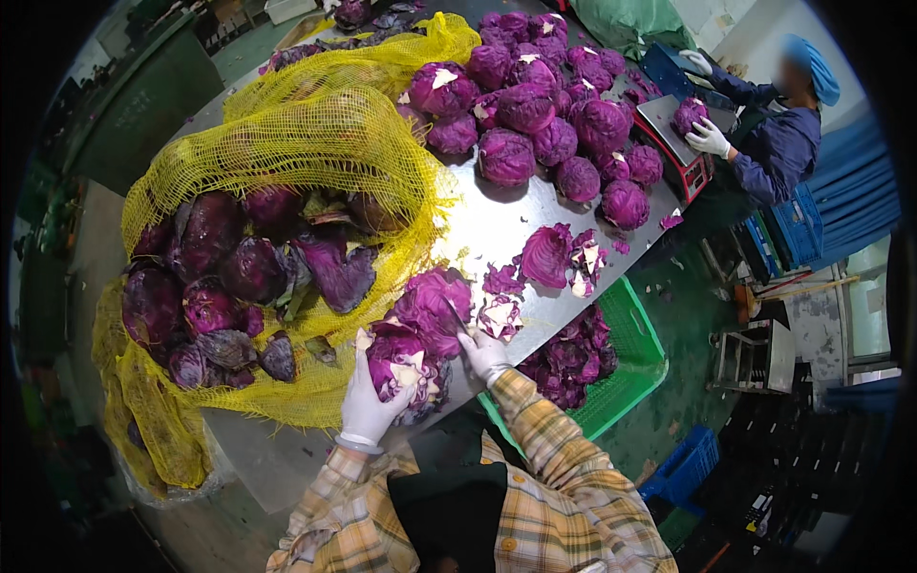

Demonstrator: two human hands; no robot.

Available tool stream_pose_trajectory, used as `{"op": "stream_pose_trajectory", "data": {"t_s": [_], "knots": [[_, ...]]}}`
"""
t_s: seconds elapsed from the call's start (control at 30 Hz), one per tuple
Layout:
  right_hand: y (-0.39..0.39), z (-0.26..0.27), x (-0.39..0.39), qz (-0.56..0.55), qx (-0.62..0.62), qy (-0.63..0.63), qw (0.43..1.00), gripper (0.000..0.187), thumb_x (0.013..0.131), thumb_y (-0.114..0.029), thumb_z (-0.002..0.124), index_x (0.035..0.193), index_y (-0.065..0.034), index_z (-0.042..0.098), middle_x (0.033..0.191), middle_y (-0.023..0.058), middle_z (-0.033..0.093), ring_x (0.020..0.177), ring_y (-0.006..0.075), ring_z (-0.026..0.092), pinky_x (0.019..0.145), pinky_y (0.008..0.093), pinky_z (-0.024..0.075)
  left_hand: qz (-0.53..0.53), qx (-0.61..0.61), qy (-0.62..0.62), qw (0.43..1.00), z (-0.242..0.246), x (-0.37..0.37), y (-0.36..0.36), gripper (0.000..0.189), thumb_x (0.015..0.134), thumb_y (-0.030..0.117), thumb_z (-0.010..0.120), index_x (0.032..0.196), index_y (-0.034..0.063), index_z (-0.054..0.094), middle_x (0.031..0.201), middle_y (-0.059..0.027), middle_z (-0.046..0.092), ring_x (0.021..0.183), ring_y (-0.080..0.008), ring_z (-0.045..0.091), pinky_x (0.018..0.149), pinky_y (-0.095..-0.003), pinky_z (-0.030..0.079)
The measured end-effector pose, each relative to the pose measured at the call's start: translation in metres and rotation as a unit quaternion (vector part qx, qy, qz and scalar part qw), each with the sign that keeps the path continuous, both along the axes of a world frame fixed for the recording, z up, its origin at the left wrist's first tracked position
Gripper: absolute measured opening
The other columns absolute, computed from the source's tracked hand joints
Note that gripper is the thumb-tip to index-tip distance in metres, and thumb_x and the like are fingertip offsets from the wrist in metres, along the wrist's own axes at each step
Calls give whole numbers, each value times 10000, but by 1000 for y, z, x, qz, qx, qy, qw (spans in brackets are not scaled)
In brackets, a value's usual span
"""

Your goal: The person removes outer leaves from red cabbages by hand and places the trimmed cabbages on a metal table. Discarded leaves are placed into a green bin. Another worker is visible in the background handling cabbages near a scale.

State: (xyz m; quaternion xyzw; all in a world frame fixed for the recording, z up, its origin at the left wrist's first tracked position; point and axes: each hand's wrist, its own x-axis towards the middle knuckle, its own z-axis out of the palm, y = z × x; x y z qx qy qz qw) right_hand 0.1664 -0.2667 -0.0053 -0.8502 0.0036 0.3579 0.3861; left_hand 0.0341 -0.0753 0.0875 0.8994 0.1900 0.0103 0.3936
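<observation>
My left hand (371,401), in a white glove, grips a red cabbage (392,362) whose cut pale stem end faces up. My gloved right hand (485,352) is closed around a knife (454,316); its handle is hidden in the palm and the dark blade points up and left. A loose purple cabbage leaf (432,306) lies against the blade, beyond the held cabbage. Just past my right hand sits a cut cabbage base (500,317) with white stem parts. More trimmed leaves (546,256) lie farther right on the metal table (466,208).
A yellow mesh sack (286,143) spills untrimmed red cabbages (208,236) on the left. Trimmed cabbages (534,107) are piled at the far side. Below the table edge stands a green crate (634,358) of leaves. At right, a person (774,136) holds a cabbage over a red scale (693,175).
</observation>
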Motion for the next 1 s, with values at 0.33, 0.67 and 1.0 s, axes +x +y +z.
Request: {"op": "stream_pose_trajectory", "data": {"t_s": [0.33,0.67,1.0], "knots": [[37,71,-37,207,-15,-354,912,647,907,-483,452,1374,-47,345,1179,201,555,758,350,644,641,418,527,-24,40,-3,999,-4,9,0,1050,691,433,731,1436,-20,145,1301,-267,450,1156,-379,498,927,-389,429],[29,66,-36,204,-6,-307,930,608,909,-461,461,1374,-87,345,976,190,607,755,346,637,629,436,518,-39,49,18,998,-15,15,15,989,718,406,710,1438,-5,169,1194,-257,546,1032,-367,585,852,-393,474],[32,38,-5,214,-16,-313,925,454,918,-460,435,1261,-169,493,887,182,630,754,353,635,641,430,518,-23,125,64,990,-21,23,9,967,746,526,634,1400,-61,230,1208,-273,532,1029,-374,580,842,-410,470]]}}
